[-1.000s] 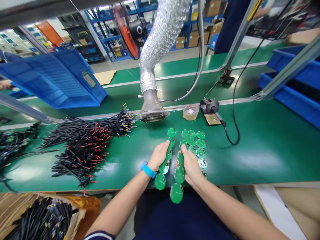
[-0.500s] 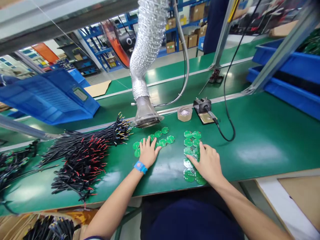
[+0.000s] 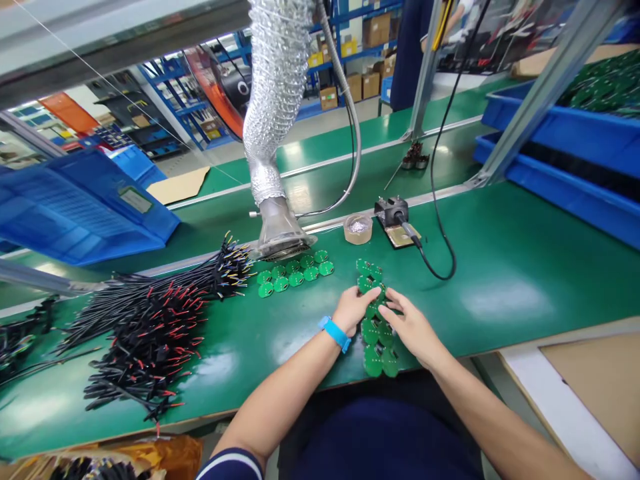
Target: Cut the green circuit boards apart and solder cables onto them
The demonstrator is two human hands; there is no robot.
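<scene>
Down at the near edge of the bench, the fingertips [image 3: 376,295] of the left hand [image 3: 353,310] and the fingers [image 3: 395,312] of the right hand [image 3: 413,331] meet over a loose strip of round green circuit boards [image 3: 377,337]. Both hands are half open, fingers gently curved and touching the boards, though whether either has real hold of one I cannot tell. The boards overlap in places, running from just beyond the hands to near the bench edge. A blue wristband [image 3: 334,333] circles the left wrist.

Further out, a tidier row of boards [image 3: 296,279] lies on the green bench mat [image 3: 500,267], just below the nozzle of a fume extractor [image 3: 280,235]. To its left spreads a bundle of black wires [image 3: 150,340] with red and yellow leads, while a soldering iron [image 3: 410,230] and a tub of solder [image 3: 358,230] sit beyond the hands.

The risk lies in those overlaps — pressure on one edge could make boards slide or scrape each other. A wide sweep could also drive boards into the row and wire tips, or catch the iron's cable — dragging it toward the boards
</scene>
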